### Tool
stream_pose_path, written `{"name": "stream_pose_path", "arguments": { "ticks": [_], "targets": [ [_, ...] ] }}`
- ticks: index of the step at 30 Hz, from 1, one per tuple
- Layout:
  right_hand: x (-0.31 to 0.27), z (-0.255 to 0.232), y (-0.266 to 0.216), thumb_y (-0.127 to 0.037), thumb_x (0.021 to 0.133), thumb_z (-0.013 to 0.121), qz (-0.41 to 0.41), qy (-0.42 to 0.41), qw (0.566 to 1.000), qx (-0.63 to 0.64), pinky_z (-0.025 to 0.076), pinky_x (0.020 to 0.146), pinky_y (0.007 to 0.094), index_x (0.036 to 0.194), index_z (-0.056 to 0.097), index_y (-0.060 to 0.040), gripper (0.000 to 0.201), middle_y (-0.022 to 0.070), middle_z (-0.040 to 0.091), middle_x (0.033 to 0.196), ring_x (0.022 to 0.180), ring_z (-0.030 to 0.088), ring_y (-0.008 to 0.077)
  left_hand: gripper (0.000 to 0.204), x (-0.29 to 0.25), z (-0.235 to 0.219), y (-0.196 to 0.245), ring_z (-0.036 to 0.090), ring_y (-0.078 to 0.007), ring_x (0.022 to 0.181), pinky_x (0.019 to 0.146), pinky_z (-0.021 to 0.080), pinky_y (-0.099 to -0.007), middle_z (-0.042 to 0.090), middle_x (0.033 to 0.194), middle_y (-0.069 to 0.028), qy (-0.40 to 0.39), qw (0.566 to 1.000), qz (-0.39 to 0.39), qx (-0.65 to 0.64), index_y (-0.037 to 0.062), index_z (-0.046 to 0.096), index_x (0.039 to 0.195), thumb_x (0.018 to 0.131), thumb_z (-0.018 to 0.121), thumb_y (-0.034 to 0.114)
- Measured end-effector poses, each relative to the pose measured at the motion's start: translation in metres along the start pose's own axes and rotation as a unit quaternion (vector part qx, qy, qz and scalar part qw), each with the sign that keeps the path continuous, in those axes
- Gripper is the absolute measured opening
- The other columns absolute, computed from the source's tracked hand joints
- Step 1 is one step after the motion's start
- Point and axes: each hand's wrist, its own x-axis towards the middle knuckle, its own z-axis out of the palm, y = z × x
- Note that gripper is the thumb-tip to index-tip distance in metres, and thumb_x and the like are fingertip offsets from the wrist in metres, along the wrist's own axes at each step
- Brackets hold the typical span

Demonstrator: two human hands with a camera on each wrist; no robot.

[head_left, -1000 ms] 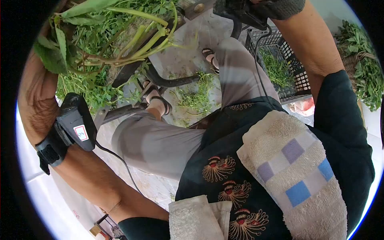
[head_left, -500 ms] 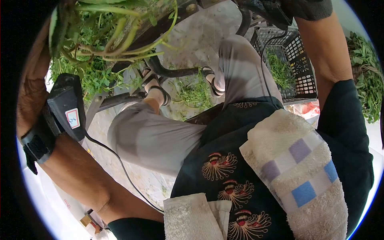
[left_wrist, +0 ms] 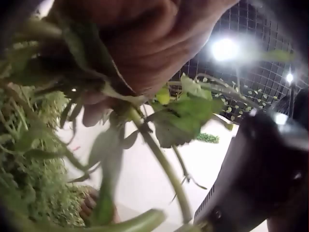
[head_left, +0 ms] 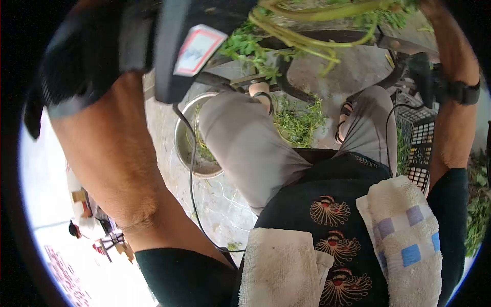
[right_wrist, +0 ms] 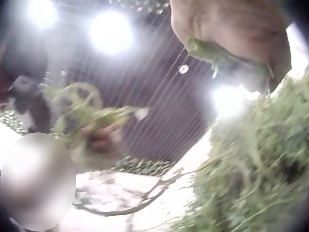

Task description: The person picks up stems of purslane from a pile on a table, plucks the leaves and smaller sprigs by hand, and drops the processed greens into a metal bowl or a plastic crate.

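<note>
My left hand [left_wrist: 128,67] grips a bunch of leafy green stems [left_wrist: 164,164], fingers curled round them close to the left wrist camera. In the head view the left forearm [head_left: 117,153] rises across the left side and the hand itself is out of frame at the top. The long pale stems [head_left: 317,18] stretch across the top of that view toward my right hand [head_left: 434,10]. In the right wrist view the right hand [right_wrist: 231,34] pinches green stems [right_wrist: 219,60] above a heap of greens [right_wrist: 256,183].
A metal bowl [head_left: 183,148] stands on the stone floor by my left knee. Loose greens [head_left: 299,123] lie between my feet. A black plastic crate [head_left: 422,148] sits at the right, with more greens [head_left: 478,204] beyond it. Two towels [head_left: 404,235] lie on my lap.
Both arms have risen. The left forearm now fills the left foreground, the stems have moved to the top centre, and the metal bowl has come into view.
</note>
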Motion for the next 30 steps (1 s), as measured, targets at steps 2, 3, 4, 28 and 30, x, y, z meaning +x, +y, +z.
{"name": "stream_pose_path", "arguments": {
  "ticks": [2, 3, 4, 28, 30],
  "targets": [
    [-0.042, -0.014, 0.087, -0.018, 0.087, 0.048, 0.135, 0.051, 0.989, 0.033, 0.041, 0.050, 0.0366, 0.071, 0.051, 0.0006, 0.025, 0.0108, 0.049, 0.061, 0.051, 0.050, 0.0231, 0.057, 0.019, 0.084, 0.023, 0.061, -0.0091, 0.079, 0.069, 0.055, -0.0208, 0.058, 0.099, -0.0046, -0.004, 1.000, 0.015, 0.012, -0.0019, 0.041, 0.128, 0.088, 0.061, 0.033],
    [-0.037, -0.003, 0.099, -0.020, 0.089, 0.048, 0.200, 0.075, 0.976, 0.051, 0.041, 0.050, 0.0357, 0.072, 0.052, -0.0009, 0.026, 0.0087, 0.049, 0.061, 0.052, 0.050, 0.0217, 0.057, 0.018, 0.098, 0.034, 0.061, -0.0088, 0.078, 0.068, 0.055, -0.0206, 0.058, 0.098, -0.0044, -0.004, 1.000, 0.022, 0.022, -0.0021, 0.041, 0.128, 0.088, 0.061, 0.033],
    [-0.026, 0.014, 0.102, -0.023, 0.090, 0.047, 0.264, 0.096, 0.957, 0.070, 0.040, 0.050, 0.0347, 0.073, 0.053, -0.0023, 0.027, 0.0066, 0.049, 0.060, 0.052, 0.049, 0.0204, 0.057, 0.008, 0.094, 0.040, 0.061, -0.0084, 0.078, 0.068, 0.055, -0.0203, 0.058, 0.098, -0.0042, -0.004, 0.999, 0.029, 0.031, -0.0022, 0.041, 0.128, 0.088, 0.061, 0.033],
    [0.064, 0.122, -0.203, -0.034, 0.087, 0.058, 0.406, 0.004, 0.876, 0.261, 0.036, 0.060, 0.0238, 0.094, 0.061, 0.0022, 0.037, -0.0014, 0.053, 0.076, 0.070, 0.044, 0.0075, 0.026, -0.055, 0.118, 0.005, 0.047, -0.0099, 0.062, 0.092, 0.047, -0.0375, 0.044, 0.068, 0.0031, 0.324, 0.892, -0.155, -0.275, 0.0081, 0.054, 0.084, 0.091, 0.056, 0.033],
    [0.102, 0.126, -0.223, -0.036, 0.085, 0.060, 0.410, -0.108, 0.856, 0.297, 0.038, 0.064, 0.0253, 0.093, 0.062, 0.0036, 0.041, 0.0010, 0.056, 0.079, 0.073, 0.045, 0.0091, 0.029, -0.053, 0.124, 0.007, 0.046, -0.0104, 0.063, 0.091, 0.047, -0.0392, 0.042, 0.068, 0.0032, 0.330, 0.887, -0.154, -0.283, 0.0093, 0.051, 0.080, 0.091, 0.056, 0.035]
  ]
}}
